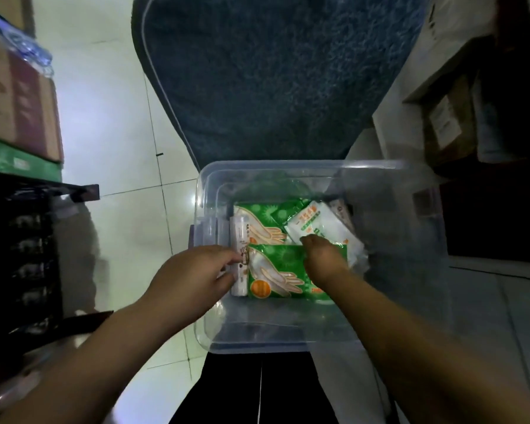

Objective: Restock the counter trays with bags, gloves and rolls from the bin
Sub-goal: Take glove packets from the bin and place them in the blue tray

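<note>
Hands reach into the clear plastic bin (pixel 380 209). The left hand (pixel 193 276) pinches a white roll (pixel 238 237) at the bin's left wall. The right hand (pixel 322 255), fingers curled, presses on a green glove pack (pixel 276 270) near the bin's front; whether it grips, I cannot tell.

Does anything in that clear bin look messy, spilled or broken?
Nothing looks spilled or torn. The white printed packet lies tilted across the green glove packs inside the clear plastic bin, loosely piled rather than stacked. Both hands are simply reaching in.
</note>
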{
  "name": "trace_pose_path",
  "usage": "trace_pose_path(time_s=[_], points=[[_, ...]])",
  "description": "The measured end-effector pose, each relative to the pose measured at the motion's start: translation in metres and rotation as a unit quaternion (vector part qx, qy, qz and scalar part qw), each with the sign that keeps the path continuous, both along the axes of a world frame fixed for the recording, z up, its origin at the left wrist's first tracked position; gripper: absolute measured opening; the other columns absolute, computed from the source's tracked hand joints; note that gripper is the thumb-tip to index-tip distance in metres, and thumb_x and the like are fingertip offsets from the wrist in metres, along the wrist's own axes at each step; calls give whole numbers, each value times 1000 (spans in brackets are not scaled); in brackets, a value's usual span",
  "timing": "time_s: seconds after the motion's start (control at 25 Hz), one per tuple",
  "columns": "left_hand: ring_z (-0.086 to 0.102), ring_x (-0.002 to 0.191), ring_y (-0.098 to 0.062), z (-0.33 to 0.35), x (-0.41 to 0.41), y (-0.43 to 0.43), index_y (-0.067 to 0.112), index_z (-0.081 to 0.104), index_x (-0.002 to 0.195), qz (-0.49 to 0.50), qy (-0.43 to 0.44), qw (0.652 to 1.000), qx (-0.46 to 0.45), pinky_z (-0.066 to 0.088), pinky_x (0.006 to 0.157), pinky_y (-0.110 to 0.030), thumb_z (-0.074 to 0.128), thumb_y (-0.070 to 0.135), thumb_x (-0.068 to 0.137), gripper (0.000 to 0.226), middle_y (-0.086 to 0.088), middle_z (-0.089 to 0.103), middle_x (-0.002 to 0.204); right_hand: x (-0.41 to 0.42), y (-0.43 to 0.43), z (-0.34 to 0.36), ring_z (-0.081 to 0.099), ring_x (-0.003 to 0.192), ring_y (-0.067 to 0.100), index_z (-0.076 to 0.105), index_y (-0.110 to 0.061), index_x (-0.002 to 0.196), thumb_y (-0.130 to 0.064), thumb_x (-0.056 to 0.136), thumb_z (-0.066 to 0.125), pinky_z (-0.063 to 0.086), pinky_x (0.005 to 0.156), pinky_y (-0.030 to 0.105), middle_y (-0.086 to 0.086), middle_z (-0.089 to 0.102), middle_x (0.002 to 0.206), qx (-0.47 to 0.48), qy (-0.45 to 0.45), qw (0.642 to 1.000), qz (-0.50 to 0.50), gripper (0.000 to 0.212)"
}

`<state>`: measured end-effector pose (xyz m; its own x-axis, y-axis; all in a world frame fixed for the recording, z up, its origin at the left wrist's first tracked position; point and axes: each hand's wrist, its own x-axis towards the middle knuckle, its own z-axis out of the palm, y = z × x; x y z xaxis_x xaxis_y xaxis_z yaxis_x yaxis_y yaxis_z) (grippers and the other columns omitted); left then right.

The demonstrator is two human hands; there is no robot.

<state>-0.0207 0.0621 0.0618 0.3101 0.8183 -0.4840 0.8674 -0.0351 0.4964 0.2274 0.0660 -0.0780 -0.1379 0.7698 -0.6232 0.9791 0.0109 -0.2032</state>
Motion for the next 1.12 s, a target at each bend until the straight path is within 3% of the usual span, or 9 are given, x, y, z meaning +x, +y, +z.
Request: trace_pose_path(time_s=[0.08,0.2,0.32,0.44,0.56,0.68,0.84,0.96,1.12], points=[[63,96,-15,-16,4,-4,31,61,114,-25,-5,1000,6,47,71,-29,59,29,84,30,6,69,110,1,-1,-26,42,125,32,31,-5,138,-12,88,48,31,106,38,18,43,139,-21,-33,999,36,54],[61,99,-17,-36,12,-9,32,60,115,-60,-3,998,3,46,73,-29,56,29,85,31,6,68,111,8,-9,-34,48,113,32,47,-8,120,-22,87,49,37,94,40,16,53,123,-6,-84,993,82,37],[61,99,-20,-45,20,-11,33,61,113,-78,0,997,-12,46,74,-30,57,26,83,31,5,68,108,10,-15,-10,52,103,32,58,-13,104,-29,84,56,36,85,39,12,60,108,7,-34,995,90,26],[56,109,-25,-46,39,-10,26,59,119,-88,5,996,27,44,87,-32,62,23,78,41,-1,65,116,11,-17,33,58,82,32,64,-13,83,-22,70,72,42,74,38,8,63,83,122,18,985,119,18],[49,121,-24,-44,66,-6,20,47,131,-114,49,991,52,36,101,-33,64,27,76,58,-4,57,130,14,-18,74,55,72,29,62,-16,77,-24,67,67,36,70,38,4,59,73,210,60,966,138,14],[60,102,-26,-37,83,3,24,59,113,-110,94,988,56,45,77,-31,59,30,78,35,-1,67,111,24,-16,91,54,73,28,62,-16,79,-28,70,66,32,72,36,4,59,75,215,95,959,157,16],[64,80,-34,-31,73,16,15,65,92,-87,116,984,104,47,62,-34,61,16,76,17,-10,69,88,55,-9,69,58,89,35,61,-8,102,-20,72,71,43,77,41,14,65,96,165,95,982,8,33],[63,74,-37,-34,51,28,18,62,96,33,122,986,109,37,54,-31,60,21,81,16,-13,69,85,85,1,24,52,106,39,46,-3,128,-13,79,64,44,87,42,21,57,120,83,24,992,-87,53],[60,68,-40,-44,34,33,19,56,87,135,109,978,112,42,55,-35,60,29,82,12,-16,65,72,94,7,-26,52,110,38,42,-4,127,-16,86,57,45,90,41,23,53,125,-11,5,978,-206,45]])
